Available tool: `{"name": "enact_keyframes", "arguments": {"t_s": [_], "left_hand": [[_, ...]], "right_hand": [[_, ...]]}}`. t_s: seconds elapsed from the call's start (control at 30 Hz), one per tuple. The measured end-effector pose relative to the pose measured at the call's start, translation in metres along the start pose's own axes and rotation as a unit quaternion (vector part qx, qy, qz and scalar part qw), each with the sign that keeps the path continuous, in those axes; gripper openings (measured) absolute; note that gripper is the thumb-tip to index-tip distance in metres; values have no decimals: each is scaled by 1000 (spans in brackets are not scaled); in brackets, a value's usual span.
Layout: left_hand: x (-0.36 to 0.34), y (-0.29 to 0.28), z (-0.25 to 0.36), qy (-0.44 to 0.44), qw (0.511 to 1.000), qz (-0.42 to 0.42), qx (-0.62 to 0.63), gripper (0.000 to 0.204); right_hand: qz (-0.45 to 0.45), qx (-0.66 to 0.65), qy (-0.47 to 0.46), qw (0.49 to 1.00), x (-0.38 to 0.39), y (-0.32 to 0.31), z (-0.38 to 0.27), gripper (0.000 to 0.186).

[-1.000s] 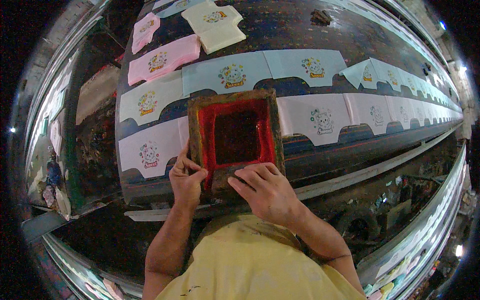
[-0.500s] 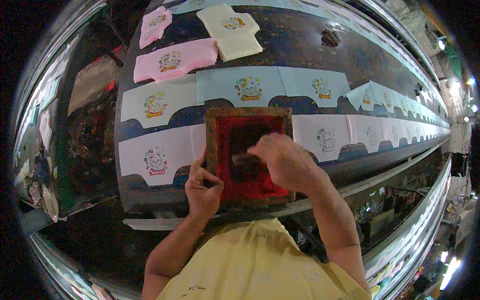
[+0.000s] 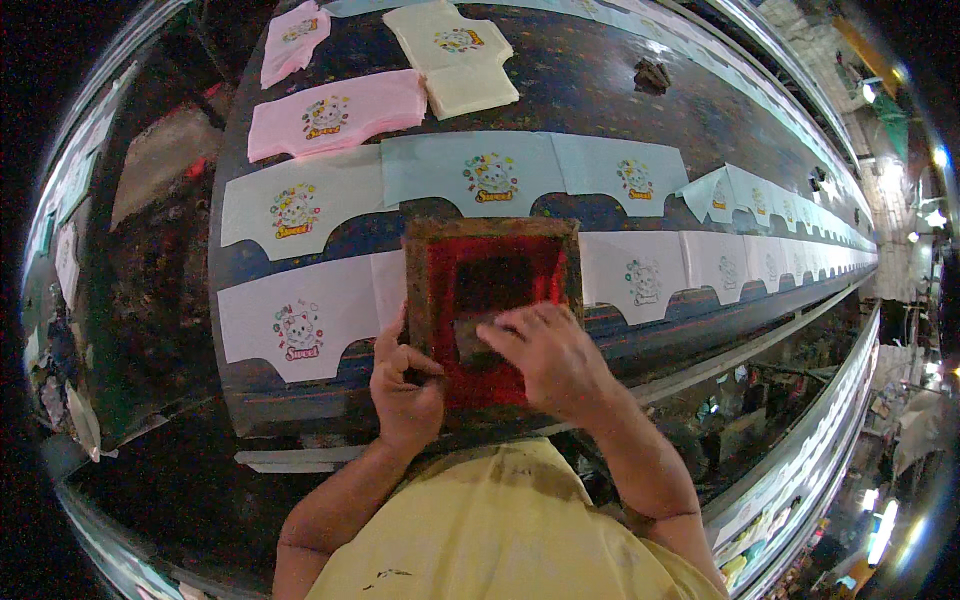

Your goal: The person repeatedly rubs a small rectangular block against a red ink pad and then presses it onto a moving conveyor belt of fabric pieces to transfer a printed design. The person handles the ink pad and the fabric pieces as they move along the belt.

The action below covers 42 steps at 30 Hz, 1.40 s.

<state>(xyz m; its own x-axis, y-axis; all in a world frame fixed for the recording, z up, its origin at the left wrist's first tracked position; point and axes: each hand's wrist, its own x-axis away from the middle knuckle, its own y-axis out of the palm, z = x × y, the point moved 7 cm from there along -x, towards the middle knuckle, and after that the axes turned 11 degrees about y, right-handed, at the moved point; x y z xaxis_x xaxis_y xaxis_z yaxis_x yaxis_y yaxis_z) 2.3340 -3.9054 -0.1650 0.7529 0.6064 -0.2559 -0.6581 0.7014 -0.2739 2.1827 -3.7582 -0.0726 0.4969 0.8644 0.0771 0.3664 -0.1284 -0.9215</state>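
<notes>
A wooden screen-printing frame (image 3: 490, 229) with a red-stained inside lies over white printed fabric pieces in the near row. My left hand (image 3: 407, 395) is closed on the frame's left side, with a finger along its outer edge. My right hand (image 3: 555, 360) is over the frame's inside, fingers wrapped on a squeegee (image 3: 470, 342), which is partly hidden by them. A white piece with a cat print (image 3: 260, 330) lies just left of the frame, and more white pieces (image 3: 610, 270) continue to the right.
On the long dark table (image 3: 580, 80) are a row of pale blue printed pieces (image 3: 420, 165), pink stacks (image 3: 375, 110), a cream stack (image 3: 420, 30) and a dark lump (image 3: 652, 78). A metal rail (image 3: 290, 462) runs along the near edge. Other long tables stand either side.
My right hand went from the frame's near edge up into it with the squeegee, and has since come slightly back toward me. My left hand stays on the frame.
</notes>
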Motion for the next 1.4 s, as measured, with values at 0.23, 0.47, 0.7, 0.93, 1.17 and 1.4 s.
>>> {"name": "enact_keyframes", "arguments": {"t_s": [0.23, 0.47, 0.7, 0.93, 1.17, 1.4], "left_hand": [[4, -2, -9, -53, 998, -20, -37, 18], [1, -5, 0, -41, 995, 10, -92, 19], [1, 54, 49, 57, 994, 26, -91, 21], [3, 195, 75, 53, 998, 34, -13, 23], [8, 248, 64, -59, 997, 38, 19, 74], [7, 250, 46, -40, 997, 48, 42, 80]], "right_hand": [[-29, -3, 9, 1000, 64, 21, -28, 59], [40, -121, -14, 992, 103, 14, 3, 60], [188, -372, 208, 885, 171, -8, 125, 52], [228, -309, 173, 907, 227, -48, 233, 51], [191, -318, 137, 919, 253, -66, 295, 52], [187, -329, 120, 918, 255, -68, 303, 51]]}}
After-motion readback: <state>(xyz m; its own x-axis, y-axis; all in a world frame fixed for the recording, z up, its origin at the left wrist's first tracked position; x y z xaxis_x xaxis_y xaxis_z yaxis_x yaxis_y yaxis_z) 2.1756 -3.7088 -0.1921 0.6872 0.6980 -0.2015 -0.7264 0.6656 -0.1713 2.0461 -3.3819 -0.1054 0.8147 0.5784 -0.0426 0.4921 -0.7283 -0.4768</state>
